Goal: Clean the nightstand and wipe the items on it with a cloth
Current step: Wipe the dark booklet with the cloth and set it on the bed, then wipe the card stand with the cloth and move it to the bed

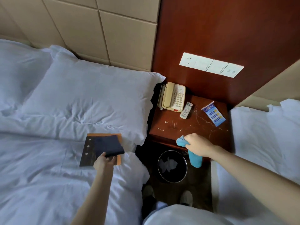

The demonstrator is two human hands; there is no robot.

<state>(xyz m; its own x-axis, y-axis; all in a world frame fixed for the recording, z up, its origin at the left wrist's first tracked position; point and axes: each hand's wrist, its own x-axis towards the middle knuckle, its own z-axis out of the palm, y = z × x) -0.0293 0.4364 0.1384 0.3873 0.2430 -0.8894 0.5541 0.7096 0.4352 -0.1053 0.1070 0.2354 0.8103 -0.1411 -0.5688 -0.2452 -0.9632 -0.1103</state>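
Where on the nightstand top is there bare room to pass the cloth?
The nightstand's front half is bare, between the phone and remote behind, the card at right, and the right hand with the cloth at the front edge. The back is crowded.

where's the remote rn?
Head view: the remote lies toward the back of the nightstand, right of centre in the frame, between the phone on its left and the blue card on its right.

My cloth was light blue; table red-brown, pale scratches; phone cream; remote white; card blue, yellow spots; folder black over orange; bedding white.
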